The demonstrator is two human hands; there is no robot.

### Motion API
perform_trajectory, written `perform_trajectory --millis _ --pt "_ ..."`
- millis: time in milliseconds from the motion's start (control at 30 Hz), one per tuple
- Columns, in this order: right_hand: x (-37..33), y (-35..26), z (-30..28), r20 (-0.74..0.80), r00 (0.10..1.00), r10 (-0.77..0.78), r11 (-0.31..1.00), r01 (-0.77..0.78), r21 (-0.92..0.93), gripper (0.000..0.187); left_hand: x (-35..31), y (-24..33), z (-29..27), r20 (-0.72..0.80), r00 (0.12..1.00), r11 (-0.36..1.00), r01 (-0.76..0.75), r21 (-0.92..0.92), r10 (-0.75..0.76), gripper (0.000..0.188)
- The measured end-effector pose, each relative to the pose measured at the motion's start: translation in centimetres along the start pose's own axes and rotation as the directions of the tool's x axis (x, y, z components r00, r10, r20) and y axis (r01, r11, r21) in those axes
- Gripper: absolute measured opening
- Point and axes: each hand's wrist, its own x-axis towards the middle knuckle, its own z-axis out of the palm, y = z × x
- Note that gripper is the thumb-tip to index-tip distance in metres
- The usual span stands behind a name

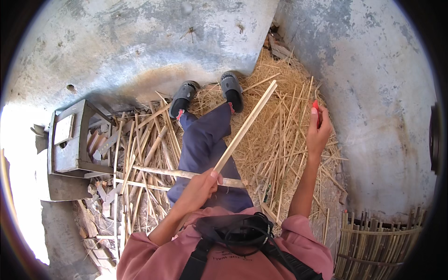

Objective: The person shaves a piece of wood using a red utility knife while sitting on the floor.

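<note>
While the left hand [201,189] wraps its fingers tightly around a long, pale, grooved strip of split cane [247,122], hiding its lower end, the rest slants up over dark blue cloth trousers [205,140]. Near the right edge of the straw-strewn floor [262,74], the right hand [318,133] curls its fingers around a smooth, red-handled tool [315,104], covering much of it; its tip is hard to make out. A rounder, knobbly tan pole [158,171] crosses the trousers, partly hidden by the left hand. Thin, dry sticks [132,161] heap toward the floor's left edge; at its lower right corner, the dark rim cuts off a bound row of upright brown stalks [373,245].
</note>
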Motion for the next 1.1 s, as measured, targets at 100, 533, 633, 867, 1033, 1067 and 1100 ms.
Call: perform_trajectory --millis 100,533,633,867,1033,1067,1100 --pt "-2.1 -4.8 0.1 0.118 0.991 -0.065 0.99 0.049 0.134 0.03 0.2 3.2 0.1 0.01 0.999 0.999 0.032 -0.037 -0.032 0.044" --pt "-4.2 -6.4 -0.2 0.559 0.818 0.14 0.93 0.085 -0.357 0.032 2.2 5.1 0.6 0.07 0.995 0.986 -0.064 -0.157 0.076 0.033" --pt "-5.0 -8.4 0.2 0.539 0.842 -0.038 0.924 0.235 -0.302 0.027 2.9 4.5 1.0 0.022 0.991 0.991 -0.135 -0.005 0.135 0.03" --pt "-4.1 -11.4 -5.0 0.217 0.974 -0.065 0.975 0.108 -0.192 0.024 5.3 1.0 0.1 -0.152 0.946 0.865 -0.188 0.465 0.287 0.028" --pt "-4.2 -10.5 -5.4 0.187 0.982 -0.035 0.993 0.055 -0.104 0.024 4.6 2.8 0.5 -0.032 0.998 0.998 -0.057 -0.032 0.056 0.024" --pt "-4.6 -10.2 -4.6 0.244 0.97 -0.022 0.998 0.036 -0.052 0.025 4.4 3.2 0.8 0.002 1.0 0.991 -0.027 -0.134 0.028 0.023" --pt "-5.4 -9.6 -3.4 0.275 0.959 -0.066 0.997 0.056 0.044 0.025 4.2 4.0 0.9 0.038 0.999 0.986 0.0 -0.17 0.007 0.022"
